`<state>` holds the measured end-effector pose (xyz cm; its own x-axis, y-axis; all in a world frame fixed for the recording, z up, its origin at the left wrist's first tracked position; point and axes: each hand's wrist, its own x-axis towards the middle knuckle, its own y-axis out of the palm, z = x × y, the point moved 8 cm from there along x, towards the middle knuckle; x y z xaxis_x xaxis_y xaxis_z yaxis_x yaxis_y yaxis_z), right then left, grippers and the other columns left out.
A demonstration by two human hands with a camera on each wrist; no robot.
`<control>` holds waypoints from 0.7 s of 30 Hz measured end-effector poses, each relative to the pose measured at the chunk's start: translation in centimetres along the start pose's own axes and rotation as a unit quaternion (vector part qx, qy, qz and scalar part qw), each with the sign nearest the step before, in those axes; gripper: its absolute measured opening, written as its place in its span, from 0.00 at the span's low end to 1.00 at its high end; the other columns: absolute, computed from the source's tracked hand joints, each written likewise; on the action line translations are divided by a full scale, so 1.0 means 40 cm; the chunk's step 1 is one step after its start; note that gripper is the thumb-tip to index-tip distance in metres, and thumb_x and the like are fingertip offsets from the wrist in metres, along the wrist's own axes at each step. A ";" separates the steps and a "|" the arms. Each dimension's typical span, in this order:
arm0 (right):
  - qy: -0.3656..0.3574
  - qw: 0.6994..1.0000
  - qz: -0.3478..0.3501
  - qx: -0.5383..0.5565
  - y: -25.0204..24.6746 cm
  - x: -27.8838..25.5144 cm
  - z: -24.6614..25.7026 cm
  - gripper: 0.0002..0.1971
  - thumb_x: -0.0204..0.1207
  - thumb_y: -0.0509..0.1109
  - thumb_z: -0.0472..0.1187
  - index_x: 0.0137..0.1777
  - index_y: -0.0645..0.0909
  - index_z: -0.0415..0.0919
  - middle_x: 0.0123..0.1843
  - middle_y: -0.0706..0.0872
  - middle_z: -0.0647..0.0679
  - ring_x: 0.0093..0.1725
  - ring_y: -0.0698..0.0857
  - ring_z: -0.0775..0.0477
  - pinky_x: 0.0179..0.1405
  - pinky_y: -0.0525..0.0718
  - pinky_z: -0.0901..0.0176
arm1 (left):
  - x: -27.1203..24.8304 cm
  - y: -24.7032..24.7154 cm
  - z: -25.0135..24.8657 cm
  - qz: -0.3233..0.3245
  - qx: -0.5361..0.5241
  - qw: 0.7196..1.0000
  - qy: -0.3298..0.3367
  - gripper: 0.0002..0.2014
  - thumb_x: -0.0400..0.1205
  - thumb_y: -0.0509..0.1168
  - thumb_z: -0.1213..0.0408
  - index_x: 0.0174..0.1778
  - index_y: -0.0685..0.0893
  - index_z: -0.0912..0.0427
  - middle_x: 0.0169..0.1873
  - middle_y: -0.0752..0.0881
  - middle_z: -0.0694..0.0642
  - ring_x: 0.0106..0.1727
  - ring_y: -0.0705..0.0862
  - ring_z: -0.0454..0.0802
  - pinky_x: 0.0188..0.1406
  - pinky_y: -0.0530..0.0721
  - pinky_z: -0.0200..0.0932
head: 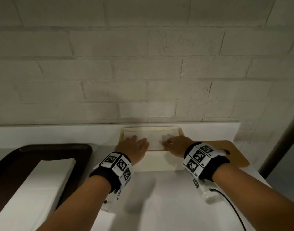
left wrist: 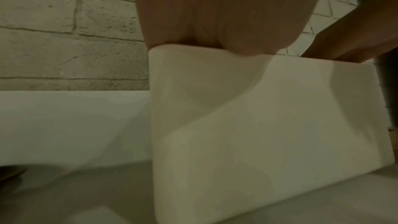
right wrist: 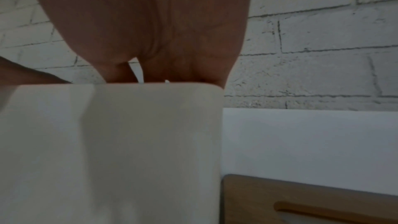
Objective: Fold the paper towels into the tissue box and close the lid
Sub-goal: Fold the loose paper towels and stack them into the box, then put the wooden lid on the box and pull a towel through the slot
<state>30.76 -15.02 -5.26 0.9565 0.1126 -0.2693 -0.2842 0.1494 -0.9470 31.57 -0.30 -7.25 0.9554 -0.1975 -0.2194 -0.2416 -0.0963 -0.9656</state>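
Observation:
The cream tissue box [head: 156, 161] stands open against the brick wall, and a white paper towel [head: 153, 139] lies flat inside it. My left hand [head: 136, 144] lies on the towel's left half with straight fingers. My right hand [head: 172, 145] rests bent fingertips on the towel's right half; whether it pinches the sheet is hidden. The wrist views show only each palm, left [left wrist: 226, 14] and right [right wrist: 150, 23], above the box's front wall [left wrist: 258, 125] [right wrist: 129, 142]. The tan wooden lid [head: 234, 150] [right wrist: 301, 202], with a slot, lies on the counter right of the box, partly under my right wrist.
At the left a dark brown tray [head: 43, 149] holds a stack of white paper towels [head: 43, 180]. A white ledge [head: 59, 132] runs along the brick wall behind the box. A dark post [head: 279, 142] rises at the right, and a black cable [head: 231, 202] trails from my right wristband.

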 end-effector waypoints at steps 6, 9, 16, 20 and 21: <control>-0.005 0.998 -0.019 0.066 -0.057 -0.032 -0.005 0.25 0.86 0.46 0.49 0.68 0.75 0.32 0.71 0.77 0.37 0.71 0.73 0.40 0.69 0.67 0.57 | -0.016 -0.013 -0.004 -0.007 0.044 0.998 0.046 0.25 0.87 0.39 0.55 0.82 0.49 0.49 0.83 0.49 0.53 0.83 0.50 0.58 0.81 0.54 0.57; -0.006 0.970 -0.135 0.202 -0.120 -0.067 -0.069 0.19 0.85 0.53 0.42 0.70 0.74 0.36 0.73 0.75 0.40 0.72 0.73 0.42 0.69 0.69 0.58 | -0.048 -0.054 0.013 -0.095 -0.052 0.994 0.030 0.30 0.84 0.45 0.42 0.81 0.54 0.48 0.83 0.53 0.50 0.83 0.52 0.50 0.82 0.51 0.50; 0.048 0.998 0.001 -0.045 -0.009 -0.129 -0.249 0.24 0.82 0.58 0.41 0.78 0.64 0.48 0.78 0.67 0.51 0.76 0.70 0.44 0.73 0.68 0.58 | -0.128 -0.054 0.108 -0.192 -0.306 0.932 -0.039 0.49 0.70 0.75 0.50 0.82 0.52 0.54 0.81 0.57 0.55 0.81 0.58 0.51 0.79 0.60 0.48; 0.044 0.998 0.036 -0.042 0.064 -0.109 -0.284 0.33 0.79 0.60 0.35 0.80 0.55 0.58 0.83 0.59 0.49 0.79 0.66 0.43 0.78 0.63 0.55 | -0.118 0.000 0.149 -0.142 -0.419 0.891 -0.099 0.47 0.71 0.75 0.61 0.82 0.53 0.57 0.78 0.65 0.60 0.77 0.68 0.56 0.75 0.66 0.49; 0.042 0.998 0.029 -0.036 0.070 -0.090 -0.285 0.33 0.79 0.61 0.34 0.80 0.56 0.56 0.83 0.59 0.49 0.79 0.65 0.43 0.79 0.62 0.55 | -0.116 0.007 0.153 -0.136 -0.414 0.894 -0.107 0.44 0.73 0.74 0.60 0.81 0.55 0.58 0.77 0.68 0.61 0.76 0.70 0.57 0.74 0.67 0.47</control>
<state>27.28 -26.19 -8.92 0.9418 0.0354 -0.3342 -0.3360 0.0729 -0.9391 28.09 6.55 -7.34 0.9869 0.1263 -0.1000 0.0468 -0.8188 -0.5722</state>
